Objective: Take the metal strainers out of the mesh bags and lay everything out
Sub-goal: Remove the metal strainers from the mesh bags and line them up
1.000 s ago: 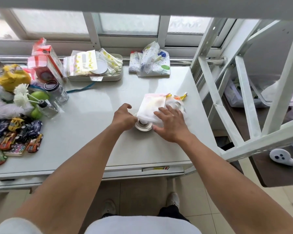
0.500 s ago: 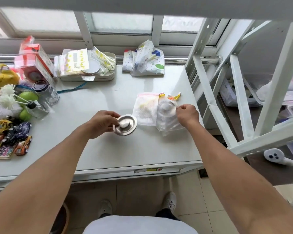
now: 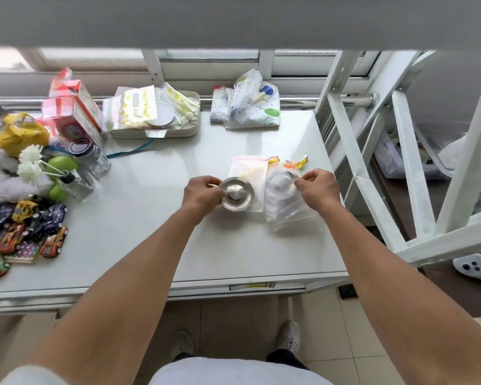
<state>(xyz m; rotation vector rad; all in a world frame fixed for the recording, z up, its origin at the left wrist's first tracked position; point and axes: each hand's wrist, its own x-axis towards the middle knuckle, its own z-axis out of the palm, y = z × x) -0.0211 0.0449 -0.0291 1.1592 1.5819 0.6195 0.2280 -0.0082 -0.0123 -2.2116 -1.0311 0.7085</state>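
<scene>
A round metal strainer point(image 3: 236, 193) with a domed middle is out of its bag, and my left hand point(image 3: 203, 191) grips its left rim just above the white table point(image 3: 156, 234). An empty pinkish mesh bag point(image 3: 247, 169) lies flat behind it. To its right a second white mesh bag point(image 3: 282, 195) holds another round strainer point(image 3: 278, 180), seen through the mesh. My right hand point(image 3: 315, 187) pinches that bag's top right corner near the yellow and orange drawstrings point(image 3: 292, 163).
Toy cars point(image 3: 36, 229), green apples, a glass jar point(image 3: 90, 157) and a diffuser bottle crowd the table's left. A tray of packets point(image 3: 156, 115) and a patterned cloth bundle point(image 3: 246, 104) sit at the back. A white metal frame point(image 3: 372, 173) rises to the right.
My left hand pulled the strainer out from under the pink bag and now holds it by the rim. My right hand left the pink bag and took the second bag's corner.
</scene>
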